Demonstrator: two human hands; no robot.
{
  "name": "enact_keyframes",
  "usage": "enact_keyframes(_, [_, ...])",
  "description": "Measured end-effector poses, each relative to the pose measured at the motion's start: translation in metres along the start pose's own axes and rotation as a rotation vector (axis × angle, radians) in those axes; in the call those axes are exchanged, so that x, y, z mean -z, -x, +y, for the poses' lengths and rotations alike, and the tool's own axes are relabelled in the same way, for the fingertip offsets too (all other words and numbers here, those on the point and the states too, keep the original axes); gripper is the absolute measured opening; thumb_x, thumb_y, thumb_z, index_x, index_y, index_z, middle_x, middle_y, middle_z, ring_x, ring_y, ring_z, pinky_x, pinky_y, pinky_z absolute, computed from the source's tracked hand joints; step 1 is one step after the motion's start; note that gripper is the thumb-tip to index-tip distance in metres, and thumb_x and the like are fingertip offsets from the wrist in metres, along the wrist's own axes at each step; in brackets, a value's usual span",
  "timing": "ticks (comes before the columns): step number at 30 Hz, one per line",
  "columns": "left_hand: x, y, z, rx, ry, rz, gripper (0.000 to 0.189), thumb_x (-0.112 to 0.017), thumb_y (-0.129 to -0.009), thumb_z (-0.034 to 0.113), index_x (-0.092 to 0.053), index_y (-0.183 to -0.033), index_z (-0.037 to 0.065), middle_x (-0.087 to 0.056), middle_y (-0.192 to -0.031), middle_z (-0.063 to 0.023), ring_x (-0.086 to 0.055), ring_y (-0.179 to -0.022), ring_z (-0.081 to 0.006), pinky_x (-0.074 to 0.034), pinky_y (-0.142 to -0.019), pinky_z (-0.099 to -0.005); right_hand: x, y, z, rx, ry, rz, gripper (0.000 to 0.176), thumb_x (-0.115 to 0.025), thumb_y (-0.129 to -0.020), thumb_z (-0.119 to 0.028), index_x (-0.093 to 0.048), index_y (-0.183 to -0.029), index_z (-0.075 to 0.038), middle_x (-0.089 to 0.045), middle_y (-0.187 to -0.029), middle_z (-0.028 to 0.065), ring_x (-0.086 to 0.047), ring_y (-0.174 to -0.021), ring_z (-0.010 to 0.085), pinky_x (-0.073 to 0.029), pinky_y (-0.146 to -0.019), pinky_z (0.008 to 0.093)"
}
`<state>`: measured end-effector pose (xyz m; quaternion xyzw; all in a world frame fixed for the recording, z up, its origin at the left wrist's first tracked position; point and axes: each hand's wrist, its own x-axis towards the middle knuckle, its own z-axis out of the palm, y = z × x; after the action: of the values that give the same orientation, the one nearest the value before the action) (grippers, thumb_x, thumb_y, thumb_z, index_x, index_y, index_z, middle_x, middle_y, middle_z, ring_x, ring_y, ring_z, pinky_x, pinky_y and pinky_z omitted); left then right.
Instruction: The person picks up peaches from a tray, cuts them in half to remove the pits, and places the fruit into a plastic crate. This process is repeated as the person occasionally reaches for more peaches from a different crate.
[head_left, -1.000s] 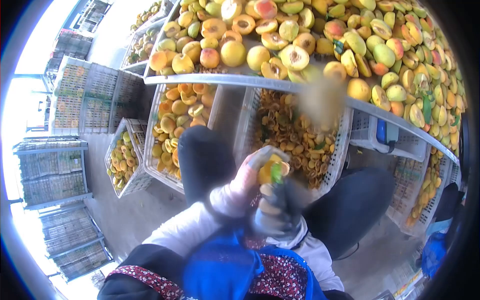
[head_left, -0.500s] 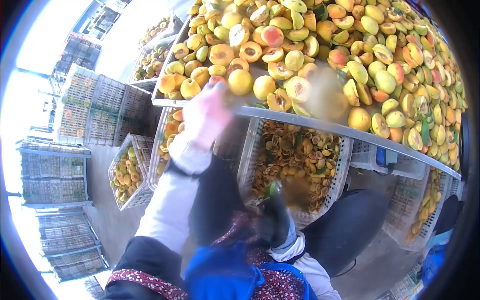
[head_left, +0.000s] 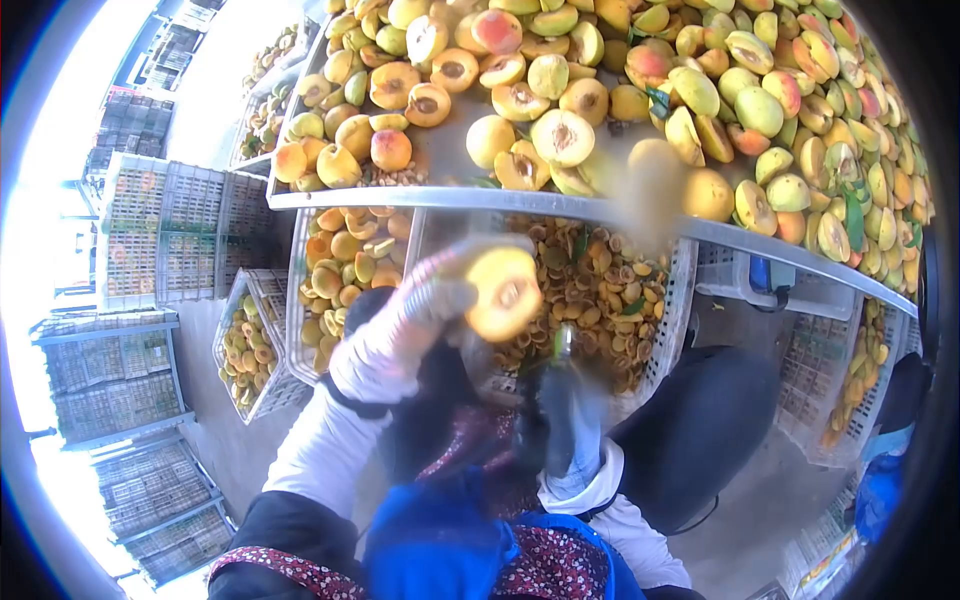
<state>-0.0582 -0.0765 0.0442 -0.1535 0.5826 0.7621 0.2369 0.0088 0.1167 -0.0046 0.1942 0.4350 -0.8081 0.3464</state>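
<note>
My left hand (head_left: 432, 292), blurred, is closed on a yellow peach (head_left: 503, 294) whose cut face with a brownish centre is turned toward me. It is below the metal table edge (head_left: 480, 203), in front of a white crate (head_left: 682, 315) of peach pieces. My right hand (head_left: 560, 408), in a dark glove, is lower and to the right of the peach, apart from it. From its closed fingers sticks up a small tool with a shiny greenish tip (head_left: 564, 342); blur hides its kind. Many halved and whole peaches (head_left: 760, 110) cover the tabletop.
Below the table's left end stands a crate of peaches (head_left: 345, 265), with another peach crate (head_left: 250, 345) beside it on the floor. Stacked crates (head_left: 165, 225) line the left side. A person's blue clothing (head_left: 880, 495) shows at far right. A blurred spot covers part of the table edge.
My left hand has come from the table's front edge down toward me, now with a peach in it. My right hand has risen slightly with its tool. The view has shifted slightly.
</note>
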Motion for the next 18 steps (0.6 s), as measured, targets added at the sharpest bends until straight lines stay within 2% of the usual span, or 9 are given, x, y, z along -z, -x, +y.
enact_keyframes(1, [-0.012, 0.005, -0.013, 0.017, 0.112, -0.022, 0.075, -0.072, -0.072, 0.041, -0.047, -0.132, 0.002, -0.061, -0.112, -0.0078, -0.059, -0.099, -0.0143, -0.047, -0.088, -0.0264, -0.003, 0.001, 0.001, 0.103, 0.163, 0.007, 0.022, -0.053, -0.096, -0.027, -0.053, -0.101, -0.006, -0.055, -0.069, 0.0014, -0.05, -0.049, 0.0127, -0.042, -0.044, 0.0264])
enact_keyframes(3, [-0.029, 0.009, -0.046, 0.047, 0.32, -0.027, 0.079, -0.071, -0.071, 0.046, -0.048, -0.13, -0.001, -0.062, -0.113, -0.0099, -0.061, -0.093, -0.0129, -0.049, -0.081, -0.0246, -0.004, 0.002, 0.012, 0.219, 0.247, 0.03, 0.02, -0.052, -0.096, -0.021, -0.053, -0.106, -0.004, -0.058, -0.074, 0.0021, -0.054, -0.055, 0.0144, -0.046, -0.049, 0.0269])
enact_keyframes(4, [-0.032, 0.008, -0.058, 0.0, 0.384, -0.013, 0.081, -0.07, -0.073, 0.052, -0.048, -0.13, -0.001, -0.062, -0.11, -0.0106, -0.061, -0.097, -0.0173, -0.047, -0.09, -0.028, -0.003, -0.002, 0.024, 0.233, 0.165, 0.051, 0.021, -0.051, -0.097, -0.02, -0.053, -0.108, -0.003, -0.059, -0.077, 0.0023, -0.056, -0.059, 0.0151, -0.047, -0.053, 0.0271])
enact_keyframes(7, [-0.049, 0.014, -0.076, -0.124, 0.189, 0.184, 0.076, -0.068, -0.078, 0.052, -0.048, -0.128, -0.001, -0.062, -0.107, -0.01, -0.06, -0.096, -0.0156, -0.047, -0.088, -0.0271, -0.001, -0.001, 0.031, 0.47, 0.508, 0.151, 0.024, -0.048, -0.096, -0.018, -0.053, -0.108, 0.001, -0.062, -0.08, 0.0119, -0.061, -0.071, 0.0262, -0.048, -0.064, 0.0343])
enact_keyframes(9, [-0.054, 0.015, -0.089, -0.194, 0.185, 0.271, 0.059, -0.065, -0.086, 0.043, -0.051, -0.124, 0.0, -0.062, -0.102, -0.0075, -0.06, -0.093, -0.0133, -0.048, -0.084, -0.0261, 0.0, 0.001, 0.025, 0.572, 0.74, 0.14, 0.024, -0.048, -0.094, -0.02, -0.054, -0.105, 0.001, -0.061, -0.08, 0.0177, -0.06, -0.071, 0.0323, -0.047, -0.064, 0.0385])
enact_keyframes(11, [-0.057, 0.017, -0.094, -0.242, 0.289, 0.3, 0.046, -0.065, -0.089, 0.032, -0.052, -0.123, 0.004, -0.059, -0.102, -0.0038, -0.057, -0.092, -0.0101, -0.048, -0.082, -0.0245, 0.002, -0.002, 0.034, 0.643, 0.775, 0.165, 0.026, -0.049, -0.093, -0.022, -0.054, -0.103, 0.002, -0.059, -0.08, 0.0214, -0.059, -0.072, 0.0368, -0.046, -0.064, 0.0409])
enact_keyframes(18, [-0.06, 0.022, -0.092, -0.212, 0.248, 0.278, 0.037, -0.061, -0.092, 0.028, -0.055, -0.117, 0.001, -0.061, -0.092, -0.0048, -0.058, -0.082, -0.01, -0.047, -0.076, -0.0238, 0.003, 0.008, 0.037, 0.592, 0.633, 0.129, 0.027, -0.048, -0.094, -0.023, -0.056, -0.103, 0.002, -0.06, -0.08, 0.0226, -0.059, -0.073, 0.0397, -0.046, -0.066, 0.0433])
